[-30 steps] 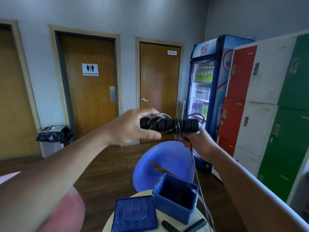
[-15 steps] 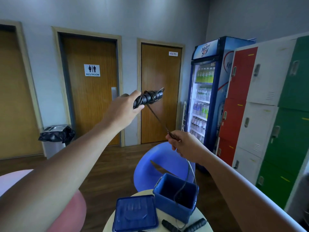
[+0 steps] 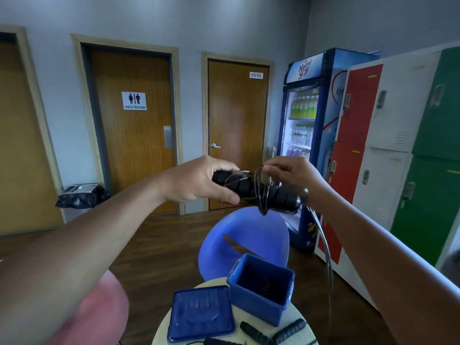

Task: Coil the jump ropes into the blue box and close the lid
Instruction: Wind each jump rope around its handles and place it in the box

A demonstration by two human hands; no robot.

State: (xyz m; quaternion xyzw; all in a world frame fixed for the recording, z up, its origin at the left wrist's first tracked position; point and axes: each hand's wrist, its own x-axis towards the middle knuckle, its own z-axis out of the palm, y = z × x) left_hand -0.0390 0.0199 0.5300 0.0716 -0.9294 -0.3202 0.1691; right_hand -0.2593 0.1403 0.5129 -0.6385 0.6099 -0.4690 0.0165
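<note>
clutching black ribbed handles (image 3: 283, 198), left hand (image 3: 199, 181) holds firm; right hand (image 3: 295, 176) pinches thin cable (image 3: 262, 195) looped round them.

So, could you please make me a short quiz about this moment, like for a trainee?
1. Where is the lid relative to the blue box? A on it; B beside it; C inside it.
2. True or false: the left hand grips the black handles.
3. What does the right hand pinch?
Key: 1 B; 2 true; 3 the rope loops round the handles.
</note>
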